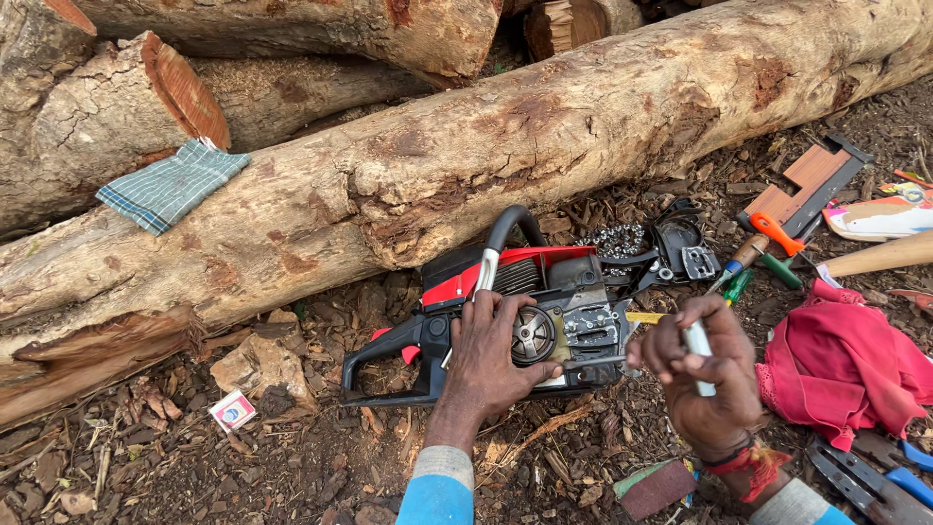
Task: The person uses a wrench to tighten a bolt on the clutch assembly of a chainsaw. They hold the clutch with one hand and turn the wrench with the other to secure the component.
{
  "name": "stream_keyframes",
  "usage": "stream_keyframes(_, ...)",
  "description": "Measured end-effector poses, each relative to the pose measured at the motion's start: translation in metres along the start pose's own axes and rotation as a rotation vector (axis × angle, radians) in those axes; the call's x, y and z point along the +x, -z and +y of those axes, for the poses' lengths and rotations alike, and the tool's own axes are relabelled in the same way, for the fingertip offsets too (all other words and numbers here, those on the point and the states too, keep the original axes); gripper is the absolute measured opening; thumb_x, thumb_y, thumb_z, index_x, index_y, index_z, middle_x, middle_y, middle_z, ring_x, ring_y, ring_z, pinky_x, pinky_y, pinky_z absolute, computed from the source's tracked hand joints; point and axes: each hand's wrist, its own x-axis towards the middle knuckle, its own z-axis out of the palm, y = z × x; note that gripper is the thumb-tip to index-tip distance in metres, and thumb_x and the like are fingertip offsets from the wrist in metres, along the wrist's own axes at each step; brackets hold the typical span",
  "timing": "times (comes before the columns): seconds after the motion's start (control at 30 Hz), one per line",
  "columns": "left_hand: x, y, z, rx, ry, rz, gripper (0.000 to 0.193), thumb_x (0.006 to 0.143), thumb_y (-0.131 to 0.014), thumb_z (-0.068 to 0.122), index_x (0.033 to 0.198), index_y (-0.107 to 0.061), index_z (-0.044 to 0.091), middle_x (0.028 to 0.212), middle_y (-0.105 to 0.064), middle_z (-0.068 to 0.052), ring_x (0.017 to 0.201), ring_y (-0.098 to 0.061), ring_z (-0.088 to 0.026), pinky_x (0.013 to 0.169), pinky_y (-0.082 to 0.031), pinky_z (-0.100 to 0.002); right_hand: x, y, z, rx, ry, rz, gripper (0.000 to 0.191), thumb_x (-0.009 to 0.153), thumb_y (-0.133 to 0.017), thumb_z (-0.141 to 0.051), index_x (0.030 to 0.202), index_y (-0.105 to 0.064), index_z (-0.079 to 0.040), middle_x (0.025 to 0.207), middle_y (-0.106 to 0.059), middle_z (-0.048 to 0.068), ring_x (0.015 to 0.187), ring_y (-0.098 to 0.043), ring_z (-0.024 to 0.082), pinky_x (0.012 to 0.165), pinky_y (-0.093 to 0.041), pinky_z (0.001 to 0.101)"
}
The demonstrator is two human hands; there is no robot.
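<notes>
Red chainsaw (505, 321), steadied flat by spread left hand (496, 350); pale tool (698, 355) pinched in right hand (705, 374) at 3 o'clock.

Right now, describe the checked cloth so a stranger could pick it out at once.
Start at the long log lying across the ground behind the chainsaw. Follow it up to the left, where a stubbier log with a reddish cut end leans in. The cloth is draped there: folded, blue-green checks, unlike the plain red cloth on the right.

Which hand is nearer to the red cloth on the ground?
Right. The right hand, holding a small white tool, is just beside the red cloth; the left hand rests on the chainsaw, farther away.
</notes>
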Motion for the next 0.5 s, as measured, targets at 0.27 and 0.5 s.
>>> stream_keyframes(0.27,-0.002,0.002,0.001,-0.020,-0.048,0.029,0.092,0.056,-0.097,0.049,0.134,-0.055,0.028,0.121,-0.047,-0.002,0.126,-0.045,-0.024,0.106,-0.038,-0.051,0.000,-0.009,-0.009,-0.126,-0.064,-0.120,0.040,0.075,-0.050,-0.007,0.115,-0.048,-0.002,0.076,-0.048,0.006,0.068,-0.051,0.021,0.081,-0.050,0.0497)
stream_keyframes(0.5,-0.002,0.006,0.002,0.001,-0.029,0.026,0.091,0.057,-0.097,0.048,0.134,-0.053,0.026,0.121,-0.047,-0.002,0.123,-0.046,-0.023,0.104,-0.040,-0.049,-0.003,-0.019,-0.009,-0.150,-0.054,-0.127,0.041,0.073,-0.050,-0.006,0.113,-0.048,-0.001,0.077,-0.047,0.004,0.067,-0.049,0.017,0.077,-0.049,0.0438)
